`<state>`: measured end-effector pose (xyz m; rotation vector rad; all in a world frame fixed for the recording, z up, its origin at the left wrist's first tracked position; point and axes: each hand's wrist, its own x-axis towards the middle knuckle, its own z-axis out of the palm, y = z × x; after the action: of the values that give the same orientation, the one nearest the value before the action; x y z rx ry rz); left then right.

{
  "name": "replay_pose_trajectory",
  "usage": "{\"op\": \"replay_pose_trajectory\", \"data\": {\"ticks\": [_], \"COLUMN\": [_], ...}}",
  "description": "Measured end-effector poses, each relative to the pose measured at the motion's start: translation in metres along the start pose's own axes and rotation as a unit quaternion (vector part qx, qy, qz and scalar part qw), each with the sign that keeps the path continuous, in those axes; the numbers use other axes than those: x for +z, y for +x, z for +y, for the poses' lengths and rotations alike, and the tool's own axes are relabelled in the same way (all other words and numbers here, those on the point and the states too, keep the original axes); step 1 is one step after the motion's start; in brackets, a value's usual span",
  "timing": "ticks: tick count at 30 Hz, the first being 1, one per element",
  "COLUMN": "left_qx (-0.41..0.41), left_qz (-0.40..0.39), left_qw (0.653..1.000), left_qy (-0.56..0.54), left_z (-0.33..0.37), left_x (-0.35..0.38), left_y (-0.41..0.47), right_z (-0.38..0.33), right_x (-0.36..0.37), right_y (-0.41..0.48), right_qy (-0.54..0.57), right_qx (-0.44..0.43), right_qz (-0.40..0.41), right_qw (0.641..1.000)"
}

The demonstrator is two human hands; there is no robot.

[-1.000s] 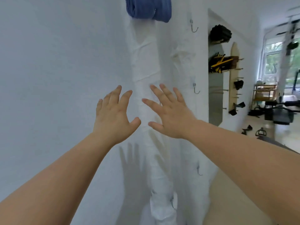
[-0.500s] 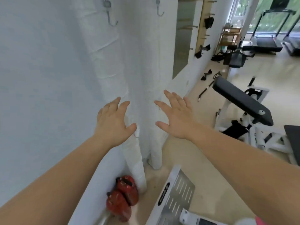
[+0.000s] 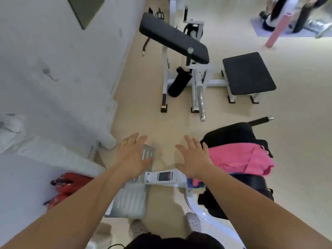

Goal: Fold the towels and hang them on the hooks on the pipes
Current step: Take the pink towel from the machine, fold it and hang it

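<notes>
"Two hands out in front, and neither holds a thing?"

"Neither. The left hand (image 3: 133,157) and right hand (image 3: 195,159) both hang palm-down, fingers spread wide and straight, bare arms stretched forward."

"Where's the towel?"

"The pink towel (image 3: 240,157) lies bunched on the black bench (image 3: 231,132), just right of the right fingers. I'd guess it's dumped there within easy reach for folding."

"And the pipes?"

"The wrapped pipe (image 3: 106,139) stands left of the left fingers, by the wall; hanging comes after folding, I reckon."
</notes>
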<state>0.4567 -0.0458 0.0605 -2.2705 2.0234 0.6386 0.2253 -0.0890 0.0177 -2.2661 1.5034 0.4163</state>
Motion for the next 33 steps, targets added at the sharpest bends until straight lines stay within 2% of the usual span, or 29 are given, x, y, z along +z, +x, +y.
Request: {"op": "replay_pose_trajectory", "data": {"ticks": [5,10,16,20,24,28,33], "left_qx": [0.046,0.096,0.167,0.179,0.181,0.157,0.089], "left_qz": [-0.079,-0.159,-0.265,-0.299,-0.329,-0.324,-0.240], "left_qw": [0.995,0.983,0.949,0.937,0.927,0.933,0.948], "left_qy": [0.028,0.017,0.017,0.004,0.008,-0.016,-0.191], "left_z": [0.108,0.187,0.256,0.286,0.298,0.303,0.318], "left_x": [0.075,0.133,0.184,0.209,0.224,0.231,0.211], "left_y": [0.031,0.057,0.084,0.094,0.098,0.097,0.086], "right_z": [0.130,0.222,0.281,0.303,0.314,0.319,0.306], "right_x": [0.035,0.076,0.109,0.114,0.107,0.104,0.088], "right_y": [-0.030,-0.048,-0.057,-0.056,-0.045,-0.042,-0.058], "right_qy": [0.041,0.061,0.030,-0.006,-0.025,-0.022,0.037], "right_qx": [0.091,0.125,0.110,0.071,0.068,0.066,0.057], "right_qz": [-0.027,-0.020,0.000,0.035,0.087,0.133,0.270], "right_qw": [0.995,0.990,0.993,0.997,0.994,0.989,0.961]}}
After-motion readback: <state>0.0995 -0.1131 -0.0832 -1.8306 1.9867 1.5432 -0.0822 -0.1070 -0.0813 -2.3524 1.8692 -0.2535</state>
